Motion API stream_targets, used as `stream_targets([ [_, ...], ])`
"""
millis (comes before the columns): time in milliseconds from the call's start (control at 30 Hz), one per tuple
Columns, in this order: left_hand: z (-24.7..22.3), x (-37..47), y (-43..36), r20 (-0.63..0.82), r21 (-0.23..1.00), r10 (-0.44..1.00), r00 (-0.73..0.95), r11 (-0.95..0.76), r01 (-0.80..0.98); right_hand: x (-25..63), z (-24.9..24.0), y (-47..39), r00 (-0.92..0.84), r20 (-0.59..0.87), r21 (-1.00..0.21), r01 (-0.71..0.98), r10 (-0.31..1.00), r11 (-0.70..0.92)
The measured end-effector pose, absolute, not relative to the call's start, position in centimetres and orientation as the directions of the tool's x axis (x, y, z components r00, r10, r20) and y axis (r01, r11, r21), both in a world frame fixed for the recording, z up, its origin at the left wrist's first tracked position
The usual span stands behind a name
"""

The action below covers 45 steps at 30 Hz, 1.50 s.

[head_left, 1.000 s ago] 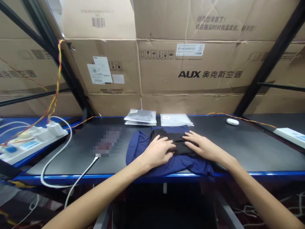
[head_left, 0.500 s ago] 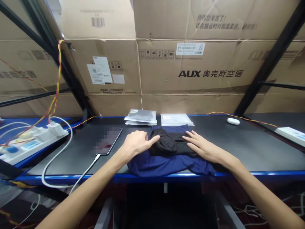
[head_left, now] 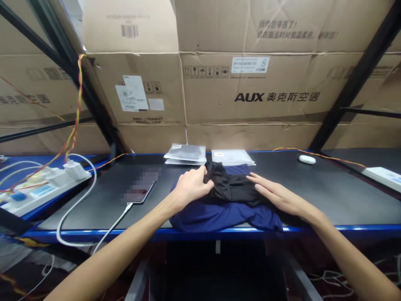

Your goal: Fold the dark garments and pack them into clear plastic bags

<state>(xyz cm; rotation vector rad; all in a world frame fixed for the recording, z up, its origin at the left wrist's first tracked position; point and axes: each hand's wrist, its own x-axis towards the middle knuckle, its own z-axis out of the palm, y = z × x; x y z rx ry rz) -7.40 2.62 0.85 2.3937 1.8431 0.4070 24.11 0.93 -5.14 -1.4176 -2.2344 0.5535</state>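
Observation:
A piece of black cloth (head_left: 239, 189), with folds bunched up at its left side, lies on top of a dark blue cloth (head_left: 216, 217) near the table's front edge. My left hand (head_left: 194, 184) is closed on the left edge of the black cloth; its thumb points right and the fingertips are partly hidden. On the right, my right hand (head_left: 278, 195) rests with its fingers stretched out over the right end of the black cloth. Whether either cloth is a garment, I cannot tell.
Behind the cloths lie flat plastic packets (head_left: 186, 154) and another packet (head_left: 232, 157). A phone (head_left: 142, 190) on a white cable is at left, beside a power strip (head_left: 46, 188). A small white case (head_left: 307, 159) sits at right. Cardboard (head_left: 206, 108) walls the back.
My left hand has moved slightly right and closed on the black cloth, whose rounded left part is now bunched upward. My right hand has shifted a little to the right.

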Motion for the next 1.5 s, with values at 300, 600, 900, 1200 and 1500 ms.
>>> stream_targets([
  [300,-0.8,-0.3,1.7,0.311,0.305,0.747,0.588,-0.664,0.682,27.1,-6.0,-0.3,-0.197,0.225,-0.650,0.699,0.954,0.298],
  [600,-2.8,-1.4,2.1,0.246,0.260,0.559,0.792,-0.825,0.502,26.4,-5.6,0.0,-0.201,0.250,-0.647,0.693,0.947,0.318],
  [900,-3.0,-10.4,4.7,0.102,0.281,0.668,0.737,-0.730,0.623,23.9,-2.6,3.5,-0.529,0.143,-0.514,0.683,0.837,0.520],
  [1200,-3.6,-13.1,4.8,0.012,0.242,0.705,0.709,-0.690,0.682,21.4,-3.7,3.0,-0.616,0.038,-0.391,0.715,0.787,0.580],
  [1500,-3.0,-9.5,9.5,0.146,0.196,0.685,0.714,-0.727,0.658,21.7,-4.2,3.3,-0.586,0.052,-0.408,0.727,0.808,0.553],
])
